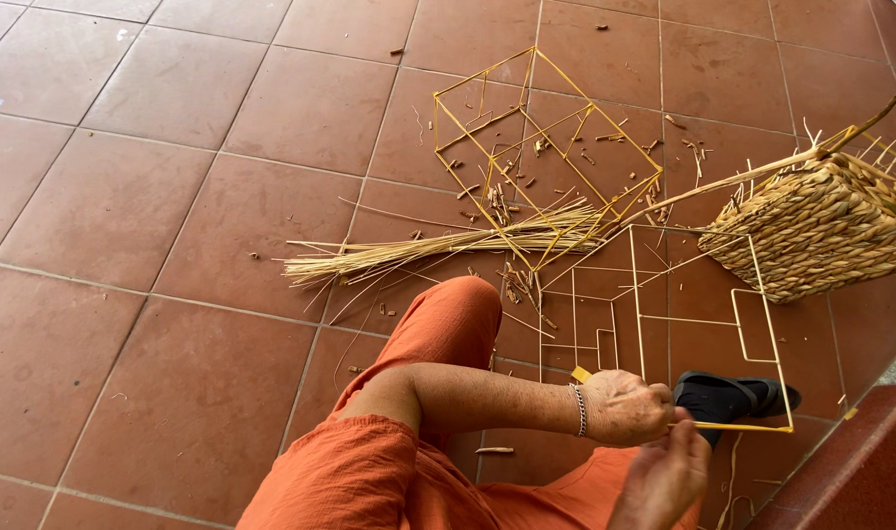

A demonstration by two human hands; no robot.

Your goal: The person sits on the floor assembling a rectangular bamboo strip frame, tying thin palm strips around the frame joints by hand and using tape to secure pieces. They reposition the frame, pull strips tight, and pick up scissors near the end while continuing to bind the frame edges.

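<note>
My left hand, a bracelet at its wrist, is closed around the lower bar of a thin wire frame that stands tilted on the floor tiles. A short yellow strip end sticks out behind that hand. Just below, my right hand pinches the same yellow bar with its fingertips. A foot in a black sandal rests inside the frame's bottom corner, right of my hands. A half-woven straw basket sits on the frame's upper right end, with loose stalks poking out.
A second yellow wire frame lies on the red floor tiles farther out. A bundle of dry straw stretches across the floor in front of my orange-clad knee. Straw scraps are scattered around. A raised step edge is at bottom right.
</note>
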